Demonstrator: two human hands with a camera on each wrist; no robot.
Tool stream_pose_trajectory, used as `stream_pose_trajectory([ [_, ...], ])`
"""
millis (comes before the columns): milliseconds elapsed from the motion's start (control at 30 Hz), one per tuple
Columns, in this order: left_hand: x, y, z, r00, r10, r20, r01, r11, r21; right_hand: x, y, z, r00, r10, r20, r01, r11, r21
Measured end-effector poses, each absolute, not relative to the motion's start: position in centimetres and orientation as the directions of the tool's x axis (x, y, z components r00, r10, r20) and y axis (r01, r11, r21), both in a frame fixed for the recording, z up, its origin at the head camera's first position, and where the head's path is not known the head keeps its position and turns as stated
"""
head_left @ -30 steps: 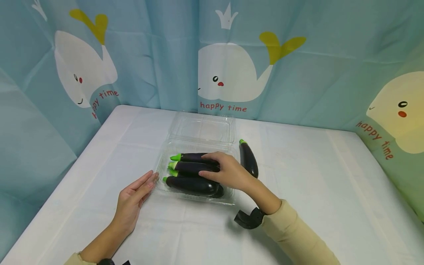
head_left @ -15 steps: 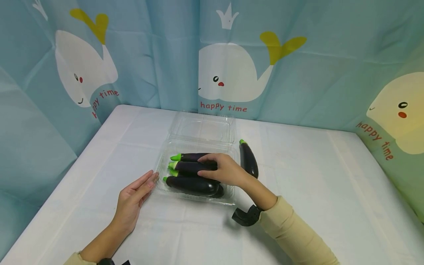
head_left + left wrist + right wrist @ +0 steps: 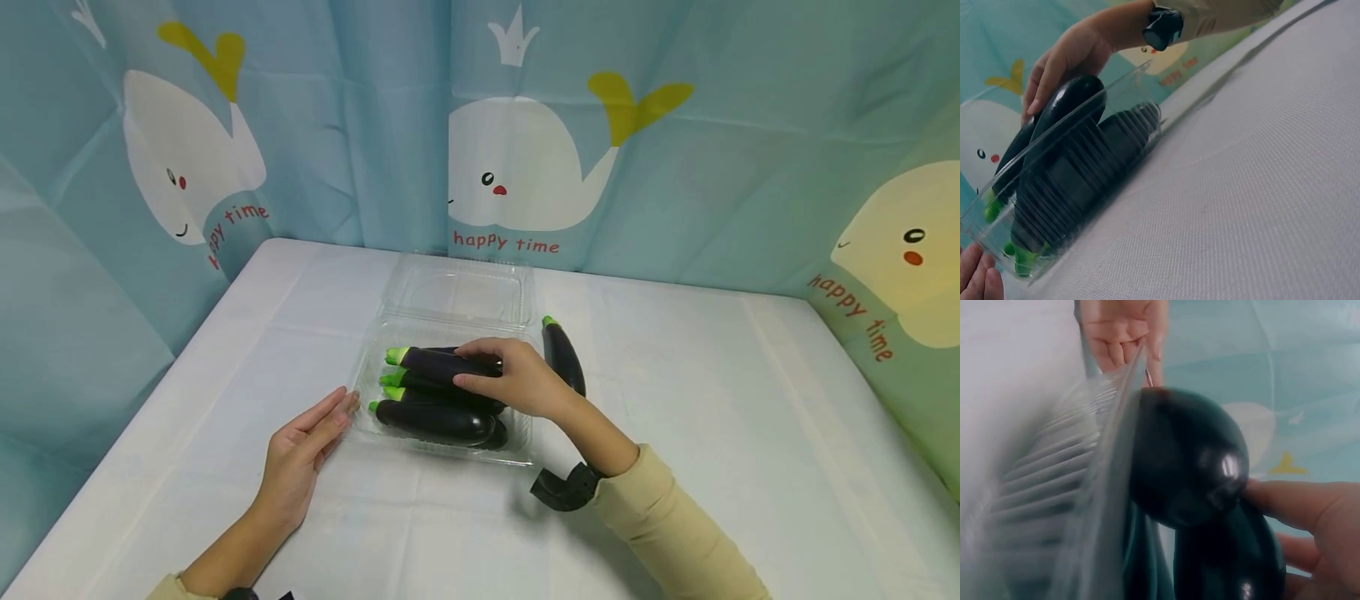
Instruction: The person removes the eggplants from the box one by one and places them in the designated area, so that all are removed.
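Several dark purple eggplants with green stems lie in a clear plastic clamshell box (image 3: 435, 452). My right hand (image 3: 521, 379) grips one upper eggplant (image 3: 431, 362) from above, thumb on the near side and fingers on the far side. A glossy eggplant (image 3: 431, 421) lies along the box's front. My left hand (image 3: 307, 437) stands at the box's left side, its fairly straight fingertips touching the wall. In the left wrist view, eggplants (image 3: 1072, 106) rise above the rim. The right wrist view shows the right thumb (image 3: 1297, 503) against an eggplant; the stem ends are hidden there.
The clear lid (image 3: 457, 292) lies folded back behind the box. One more eggplant (image 3: 562, 354) rests on the white tablecloth (image 3: 712, 417), right of the box. A blue curtain (image 3: 390, 125) with whale prints hangs behind the table.
The gripped eggplant has shifted back, over the rear one, and its near neighbours show more. My right hand moved slightly back with it. The left hand stayed in place.
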State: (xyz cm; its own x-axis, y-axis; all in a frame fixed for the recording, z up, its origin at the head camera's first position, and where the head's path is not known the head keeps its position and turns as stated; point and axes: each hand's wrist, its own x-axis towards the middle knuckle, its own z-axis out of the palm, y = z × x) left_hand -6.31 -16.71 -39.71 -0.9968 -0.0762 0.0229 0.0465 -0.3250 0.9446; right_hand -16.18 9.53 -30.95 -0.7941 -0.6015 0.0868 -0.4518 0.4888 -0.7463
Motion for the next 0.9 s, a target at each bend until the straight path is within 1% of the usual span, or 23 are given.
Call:
stream_pose_trajectory([
  [267,-6.3,-16.7,-39.7,-0.997,-0.069,0.030,0.051,-0.330,0.943,-16.0,11.0,-30.3,-0.846,-0.518,0.123,-0.407,0.480,-0.777],
  [667,-6.2,-16.8,-39.5,-0.997,-0.071,0.024,0.046,-0.332,0.942,-16.0,13.3,-29.1,-0.887,-0.443,0.127,-0.350,0.470,-0.810],
  [800,-6.2,-16.8,-39.5,-0.997,-0.073,0.030,0.053,-0.338,0.940,-16.0,14.2,-28.9,-0.897,-0.428,0.112,-0.327,0.471,-0.819],
  [900,-6.3,-16.7,-39.5,-0.997,-0.073,0.030,0.053,-0.343,0.938,-15.9,14.9,-28.6,-0.918,-0.386,0.088,-0.276,0.464,-0.842],
])
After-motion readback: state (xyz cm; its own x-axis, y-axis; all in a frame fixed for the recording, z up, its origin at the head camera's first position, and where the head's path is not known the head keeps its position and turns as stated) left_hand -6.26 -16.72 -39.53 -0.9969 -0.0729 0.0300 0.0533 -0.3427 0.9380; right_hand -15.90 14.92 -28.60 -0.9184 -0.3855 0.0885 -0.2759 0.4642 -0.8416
